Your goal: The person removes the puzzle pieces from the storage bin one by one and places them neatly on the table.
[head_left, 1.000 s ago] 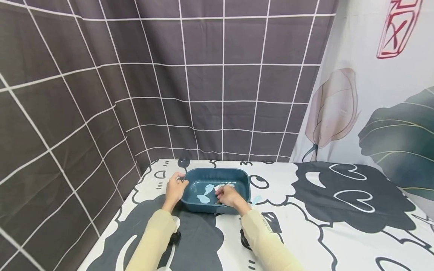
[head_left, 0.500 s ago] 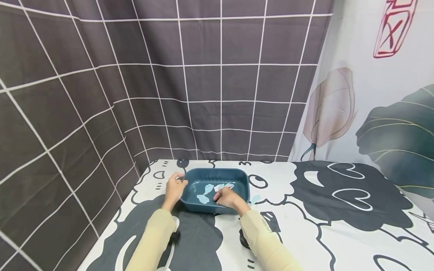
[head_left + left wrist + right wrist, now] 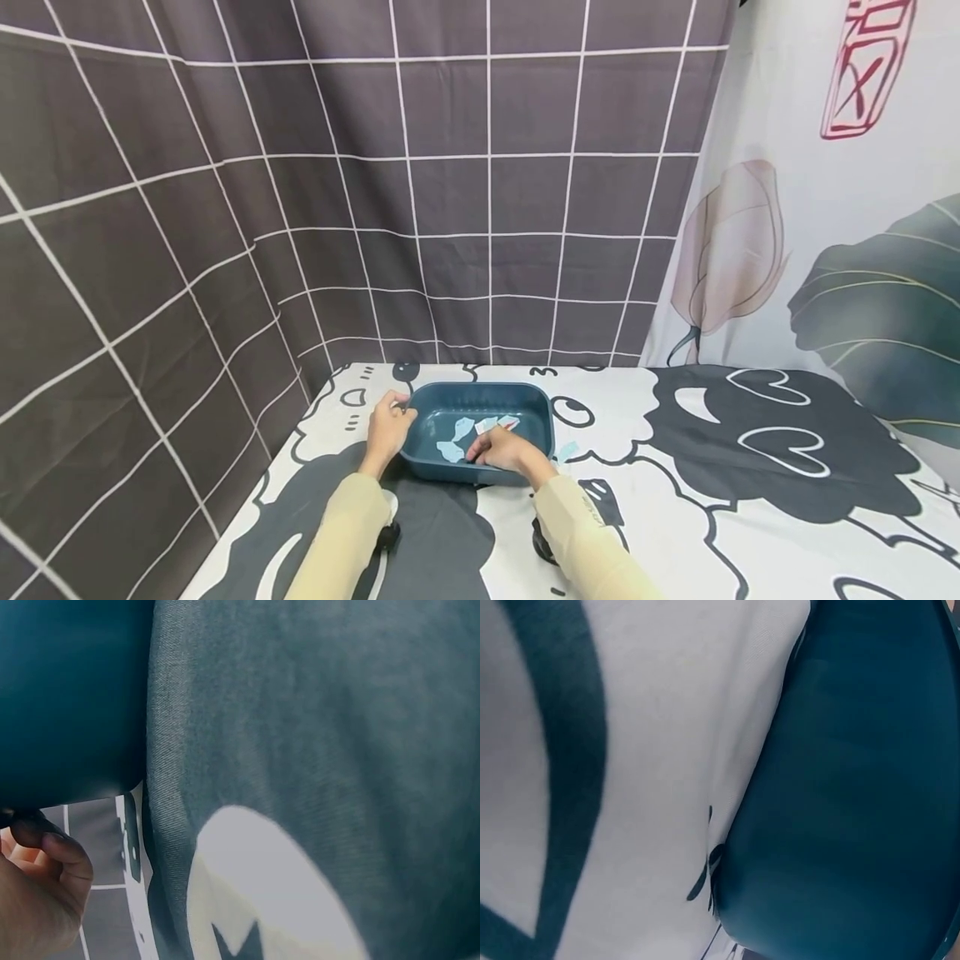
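A dark blue rectangular basin [image 3: 450,473] sits on the patterned cloth, and its outer wall fills much of the right wrist view. My left hand [image 3: 387,429] pinches its left rim with thumb and curled fingers; in the left wrist view the fingers [image 3: 64,855] meet the basin's edge [image 3: 75,799]. Over the near rim reaches my right hand [image 3: 502,450], its bent fingertips down by the basin floor. I cannot tell whether they hold anything. Several pale blue scraps [image 3: 451,452] lie around these fingers, one scrap [image 3: 508,422] with a red mark.
Another pale blue scrap [image 3: 567,452] lies on the tablecloth [image 3: 645,533] just right of the basin. Behind the table hangs a dark grid-patterned curtain [image 3: 450,192], with a white floral curtain [image 3: 750,108] at the right.
My right hand's fingertips have gone lower and slightly left inside the basin. The left hand stays at the rim. The head view has tilted up a little.
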`<state>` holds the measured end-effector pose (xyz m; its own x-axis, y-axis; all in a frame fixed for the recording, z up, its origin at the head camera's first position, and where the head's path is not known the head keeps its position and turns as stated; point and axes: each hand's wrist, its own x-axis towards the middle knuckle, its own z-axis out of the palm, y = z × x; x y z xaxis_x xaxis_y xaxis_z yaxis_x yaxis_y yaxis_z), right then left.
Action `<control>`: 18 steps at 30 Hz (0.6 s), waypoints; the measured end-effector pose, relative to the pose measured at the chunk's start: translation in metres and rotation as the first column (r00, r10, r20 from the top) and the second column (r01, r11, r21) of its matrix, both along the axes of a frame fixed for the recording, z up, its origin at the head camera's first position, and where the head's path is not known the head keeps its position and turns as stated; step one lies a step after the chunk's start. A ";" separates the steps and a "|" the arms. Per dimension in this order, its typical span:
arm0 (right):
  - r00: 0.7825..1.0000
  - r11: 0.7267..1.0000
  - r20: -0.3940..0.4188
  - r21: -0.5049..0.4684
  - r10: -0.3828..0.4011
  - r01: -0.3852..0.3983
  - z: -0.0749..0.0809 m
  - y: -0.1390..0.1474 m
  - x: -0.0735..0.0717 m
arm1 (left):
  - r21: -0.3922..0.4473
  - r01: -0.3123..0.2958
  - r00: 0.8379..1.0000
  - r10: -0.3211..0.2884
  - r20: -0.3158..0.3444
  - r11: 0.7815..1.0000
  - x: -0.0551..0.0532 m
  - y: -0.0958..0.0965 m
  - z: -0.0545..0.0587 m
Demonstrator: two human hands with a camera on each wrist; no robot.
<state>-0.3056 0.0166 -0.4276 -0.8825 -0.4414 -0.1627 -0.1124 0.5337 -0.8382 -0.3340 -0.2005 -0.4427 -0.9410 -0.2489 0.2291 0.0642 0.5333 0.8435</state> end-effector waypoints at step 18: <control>0.995 0.960 0.026 -0.262 -0.094 0.097 -0.002 0.005 -0.005 | -0.014 0.013 1.000 -0.013 0.007 1.000 0.001 0.001 0.003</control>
